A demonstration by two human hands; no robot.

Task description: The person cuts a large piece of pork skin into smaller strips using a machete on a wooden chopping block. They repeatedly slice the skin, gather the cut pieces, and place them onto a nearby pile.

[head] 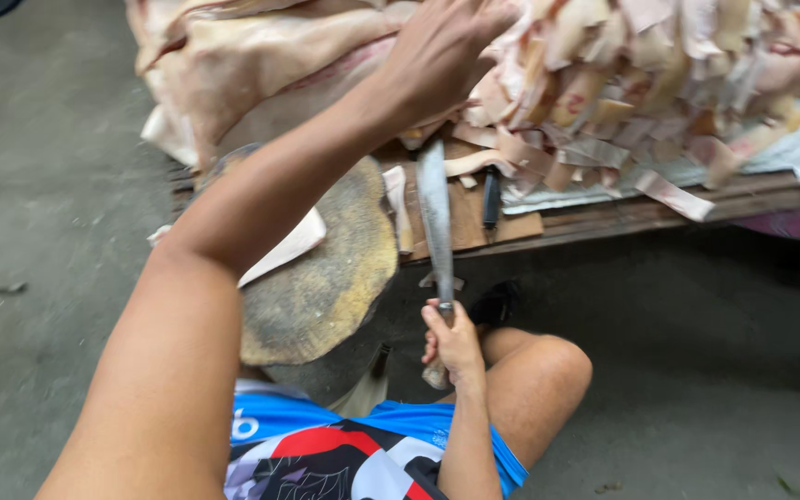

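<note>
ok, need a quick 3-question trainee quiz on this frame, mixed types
1. True or false: the right hand grips the handle of the long grey steel knife, blade pointing away from the person.
2. Where does the left hand reach? A) into the heap of pale cut skin strips B) to the grey concrete floor C) onto the knee
3. Fill in: the round worn wooden chopping block lies under the left ____.

Key: 1 true; 2 A; 3 forearm
</note>
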